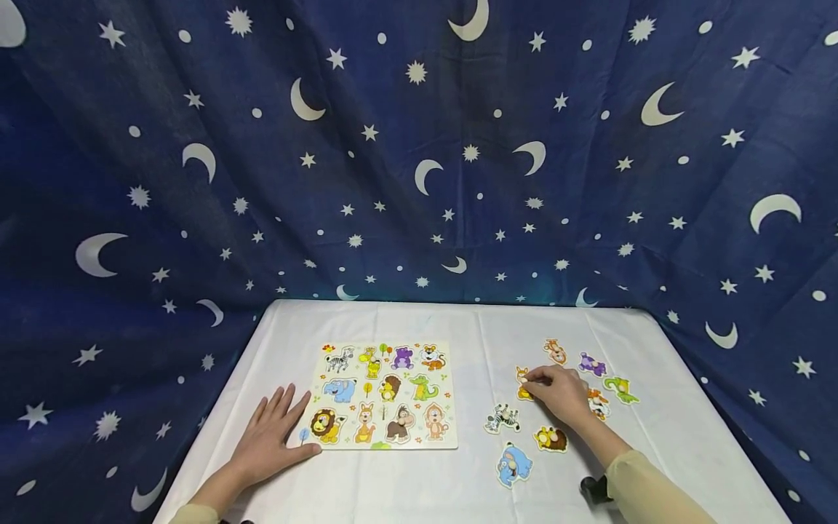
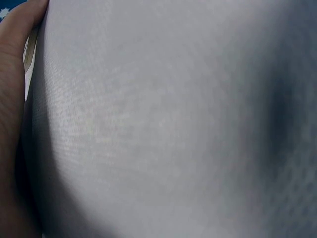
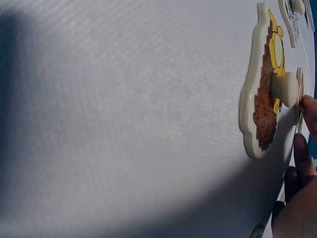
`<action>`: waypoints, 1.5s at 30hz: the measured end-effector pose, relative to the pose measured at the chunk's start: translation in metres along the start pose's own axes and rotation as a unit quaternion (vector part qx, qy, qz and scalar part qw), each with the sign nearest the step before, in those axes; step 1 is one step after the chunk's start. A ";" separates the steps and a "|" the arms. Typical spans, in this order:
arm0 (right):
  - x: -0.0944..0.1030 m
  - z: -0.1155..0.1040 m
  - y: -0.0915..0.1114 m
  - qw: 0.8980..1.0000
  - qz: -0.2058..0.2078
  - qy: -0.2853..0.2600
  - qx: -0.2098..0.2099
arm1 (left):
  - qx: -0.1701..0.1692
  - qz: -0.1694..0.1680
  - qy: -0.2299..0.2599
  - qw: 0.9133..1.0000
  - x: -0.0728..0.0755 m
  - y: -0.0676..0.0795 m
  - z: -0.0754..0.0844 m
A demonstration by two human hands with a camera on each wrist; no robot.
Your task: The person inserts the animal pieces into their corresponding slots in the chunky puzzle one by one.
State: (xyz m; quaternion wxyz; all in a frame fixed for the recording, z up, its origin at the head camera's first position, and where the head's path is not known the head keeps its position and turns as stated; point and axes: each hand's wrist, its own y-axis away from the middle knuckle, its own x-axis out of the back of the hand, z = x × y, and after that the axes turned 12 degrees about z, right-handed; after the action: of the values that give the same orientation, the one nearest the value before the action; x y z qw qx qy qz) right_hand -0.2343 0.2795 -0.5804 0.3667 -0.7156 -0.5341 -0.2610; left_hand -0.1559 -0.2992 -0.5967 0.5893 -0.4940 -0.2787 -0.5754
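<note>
My right hand (image 1: 559, 391) pinches a kangaroo puzzle piece (image 1: 521, 384) between thumb and fingertips, low over the white table. The right wrist view shows the fingertips at the edge of a piece, beyond a hedgehog piece (image 3: 265, 99) with a pale knob. A white animal puzzle board (image 1: 386, 449) lies left of centre. My left hand (image 1: 267, 437) rests flat beside it, fingers spread, the thumb tip at its lower left corner. Most of the left wrist view is blurred tablecloth, with part of the hand (image 2: 12, 74) at the left edge.
Around the right hand lie a zebra (image 1: 503, 419), an elephant (image 1: 513, 464), a monkey (image 1: 555, 351), a purple hippo (image 1: 592, 364), a crocodile (image 1: 620, 389) and an orange-and-white piece (image 1: 599, 404). A dark blue curtain (image 1: 419, 218) with moons and stars hangs behind the table.
</note>
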 end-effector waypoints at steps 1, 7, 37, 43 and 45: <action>0.000 0.000 0.000 1.000 0.000 0.000 -0.001 | -0.002 0.000 -0.002 1.000 0.000 0.000 0.000; 0.004 0.001 0.002 1.000 0.005 0.001 0.002 | -0.016 0.012 -0.009 1.000 0.000 -0.003 0.002; 0.014 -0.038 0.002 0.996 0.065 -0.054 0.042 | -0.012 0.010 -0.003 1.000 0.000 0.000 -0.002; 0.009 -0.057 0.006 0.993 0.066 -0.089 0.046 | -0.005 0.000 0.001 1.000 0.001 -0.001 -0.001; 0.008 -0.064 0.008 0.992 0.065 -0.097 0.047 | -0.001 -0.007 0.001 1.000 0.001 -0.001 -0.001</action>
State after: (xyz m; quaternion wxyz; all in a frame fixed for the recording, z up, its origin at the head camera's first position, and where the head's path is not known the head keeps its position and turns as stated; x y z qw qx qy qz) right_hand -0.2233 0.2312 -0.5380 0.3625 -0.7527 -0.5314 -0.1401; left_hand -0.1569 -0.3002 -0.5957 0.5850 -0.4924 -0.2809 -0.5800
